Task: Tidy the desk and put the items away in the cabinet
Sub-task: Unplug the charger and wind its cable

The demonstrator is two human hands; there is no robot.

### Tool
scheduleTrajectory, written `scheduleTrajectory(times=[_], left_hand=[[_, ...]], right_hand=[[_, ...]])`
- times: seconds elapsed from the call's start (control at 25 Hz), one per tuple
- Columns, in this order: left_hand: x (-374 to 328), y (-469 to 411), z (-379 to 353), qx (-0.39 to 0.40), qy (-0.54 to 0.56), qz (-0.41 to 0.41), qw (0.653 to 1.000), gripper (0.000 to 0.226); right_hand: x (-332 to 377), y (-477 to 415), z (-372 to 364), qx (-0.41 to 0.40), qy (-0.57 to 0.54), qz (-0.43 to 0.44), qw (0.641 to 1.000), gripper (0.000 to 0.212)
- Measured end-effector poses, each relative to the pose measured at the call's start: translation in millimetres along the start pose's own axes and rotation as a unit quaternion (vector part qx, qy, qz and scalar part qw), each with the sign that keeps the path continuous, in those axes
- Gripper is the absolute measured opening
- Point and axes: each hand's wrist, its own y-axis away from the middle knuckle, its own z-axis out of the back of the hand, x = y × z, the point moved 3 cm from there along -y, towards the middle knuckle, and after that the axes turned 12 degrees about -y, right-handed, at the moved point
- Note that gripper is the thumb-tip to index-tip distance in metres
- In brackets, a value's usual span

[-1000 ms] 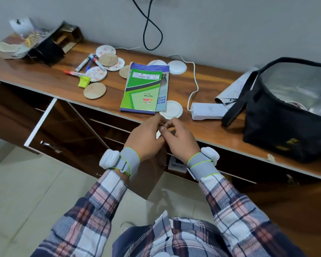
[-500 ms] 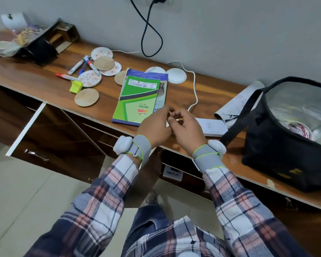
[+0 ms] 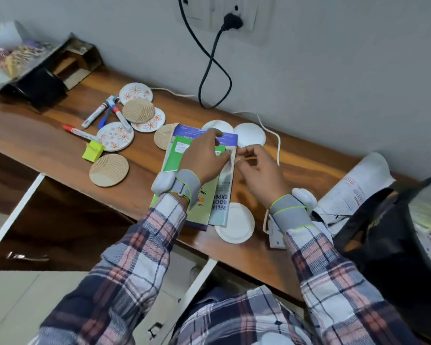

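- The wooden desk [image 3: 47, 145] runs under both hands; the open cabinet [image 3: 60, 220] lies below and to the left of them.
- A black bag [image 3: 383, 245] stands to the right of the right hand, with a folded newspaper [image 3: 353, 192] between the two.
- Two stacked booklets [image 3: 220, 207], green on purple, lie flat directly under the left hand.
- The left hand [image 3: 202, 155] rests over the upper half of the booklets with its fingers curled and the thumb tip turned toward the right hand. Whether it grips a cover edge cannot be told.
- The right hand [image 3: 261, 173] hovers just beside the left hand. Its fingers are curled and its thumb and forefinger are nearly closed. Whether they hold anything cannot be told.
- A white round lid [image 3: 235, 224] sits near the desk edge, below the gap between the hands, and partly under the booklets.
- Patterned and wooden coasters [image 3: 108, 170] lie well to the left of the left hand.
- Markers [image 3: 95, 115] and a yellow-green block [image 3: 92, 150] lie among those coasters.
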Motion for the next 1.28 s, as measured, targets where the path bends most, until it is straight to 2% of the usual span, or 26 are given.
scheduleTrajectory(times=[0.28, 0.44, 0.6, 0.8, 0.84, 0.92, 1.0, 1.16, 1.28], left_hand=[[5.0, -47.1, -12.2, 0.007, -0.004, -0.012, 1.0, 0.043], [14.0, -69.2, -17.0, 0.022, -0.017, 0.013, 1.0, 0.043], [23.1, -94.7, -22.3, 0.031, -0.076, 0.041, 0.996, 0.049], [41.2, -127.2, -20.7, 0.026, -0.141, 0.09, 0.986, 0.045], [46.7, -134.9, -18.2, 0.016, -0.121, 0.111, 0.986, 0.05], [56.8, -142.7, -9.7, -0.009, -0.063, 0.149, 0.987, 0.076], [65.7, -153.9, -3.1, -0.028, -0.083, 0.171, 0.981, 0.085], [77.2, -177.8, -1.6, -0.007, -0.155, 0.178, 0.972, 0.035], [72.5, -174.4, -5.6, -0.019, -0.134, 0.126, 0.983, 0.021]], right_hand=[[2.4, -51.9, -17.8, 0.024, 0.032, -0.025, 0.999, 0.017], [-3.0, -80.3, -24.9, 0.041, 0.037, -0.036, 0.998, 0.014], [-7.1, -105.6, -34.9, 0.049, 0.024, -0.048, 0.997, 0.012], [-5.3, -136.0, -53.8, 0.06, 0.024, -0.054, 0.996, 0.023], [-5.1, -142.7, -58.6, 0.067, 0.022, -0.053, 0.996, 0.025], [-7.5, -145.5, -66.0, 0.079, 0.039, -0.048, 0.995, 0.027], [-11.9, -145.2, -69.2, 0.074, 0.062, -0.039, 0.995, 0.027], [-19.5, -145.8, -73.1, 0.068, 0.083, -0.005, 0.994, 0.025], [-21.1, -146.2, -74.3, 0.074, 0.107, 0.004, 0.991, 0.027]])
